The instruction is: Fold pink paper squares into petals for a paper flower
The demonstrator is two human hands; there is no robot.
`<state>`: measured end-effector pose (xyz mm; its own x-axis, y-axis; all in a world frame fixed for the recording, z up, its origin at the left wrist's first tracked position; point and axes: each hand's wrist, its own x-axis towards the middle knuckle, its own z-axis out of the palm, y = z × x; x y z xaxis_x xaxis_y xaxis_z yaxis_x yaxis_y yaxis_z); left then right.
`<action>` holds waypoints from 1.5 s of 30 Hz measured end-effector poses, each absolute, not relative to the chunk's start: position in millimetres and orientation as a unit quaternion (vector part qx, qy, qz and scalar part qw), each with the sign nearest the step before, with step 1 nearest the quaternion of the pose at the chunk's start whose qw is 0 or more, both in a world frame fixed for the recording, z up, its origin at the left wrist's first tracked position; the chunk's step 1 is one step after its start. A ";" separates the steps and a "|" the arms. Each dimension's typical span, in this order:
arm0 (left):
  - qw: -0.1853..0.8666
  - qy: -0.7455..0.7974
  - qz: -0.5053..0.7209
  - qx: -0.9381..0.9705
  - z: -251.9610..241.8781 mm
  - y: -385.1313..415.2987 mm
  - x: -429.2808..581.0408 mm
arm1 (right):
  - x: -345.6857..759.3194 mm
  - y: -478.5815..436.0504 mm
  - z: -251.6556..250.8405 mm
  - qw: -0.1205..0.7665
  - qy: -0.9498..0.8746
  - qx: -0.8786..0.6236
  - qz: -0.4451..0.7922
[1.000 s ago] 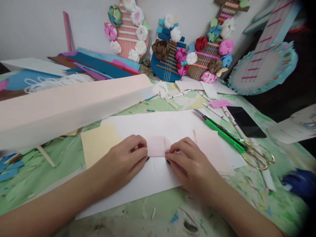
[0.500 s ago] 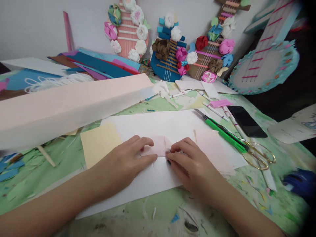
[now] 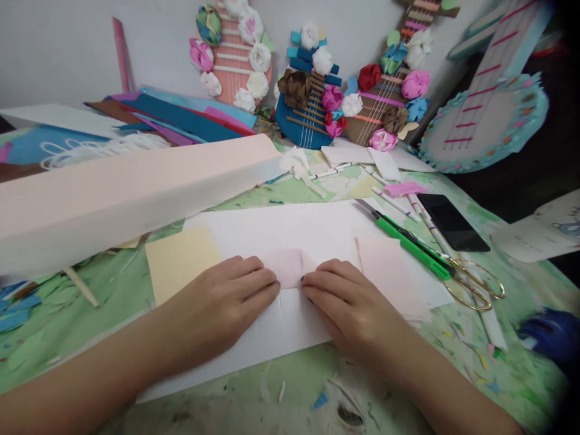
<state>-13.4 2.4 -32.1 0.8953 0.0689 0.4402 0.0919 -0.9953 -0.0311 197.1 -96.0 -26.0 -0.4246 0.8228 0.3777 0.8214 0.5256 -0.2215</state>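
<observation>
A folded piece of pale pink paper (image 3: pixel 289 269) lies on a white sheet (image 3: pixel 254 226), between my two hands. My left hand (image 3: pixel 231 296) pinches its left end, thumb against the fingertips. At the right end, where a corner is turned over, my right hand (image 3: pixel 348 296) is closed on the paper with its fingertips pressed together. A yellow paper square (image 3: pixel 176 260) is on the left of the sheet, partly behind my left wrist. On the right lies a stack of pale pink squares (image 3: pixel 385 272), beside my right hand.
A green box cutter (image 3: pixel 408 244) and gold-handled scissors (image 3: pixel 480 287) lie right, near a black phone (image 3: pixel 453 220). A long peach paper-covered block (image 3: pixel 136 193) spans the left. Paper guitars (image 3: pixel 308 115) with flowers lean at the back. A blue object (image 3: pixel 550 335) sits far right.
My left hand's fingers have closed from a loose, parted curl into a pinch on the paper's left end. My right hand stays at the right end, its fingers slightly lower and flatter.
</observation>
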 end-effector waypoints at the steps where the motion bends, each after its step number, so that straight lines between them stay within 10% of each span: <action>1: 0.024 -0.040 -0.221 -0.974 -32.0 2.5 -13.3 | 197.0 -96.3 -25.9 0.213 -0.849 -0.484 0.002; 45: -0.012 -0.043 -0.153 -0.987 -30.8 5.2 -14.3 | 199.9 -97.9 -15.4 0.169 -0.844 -0.510 -0.011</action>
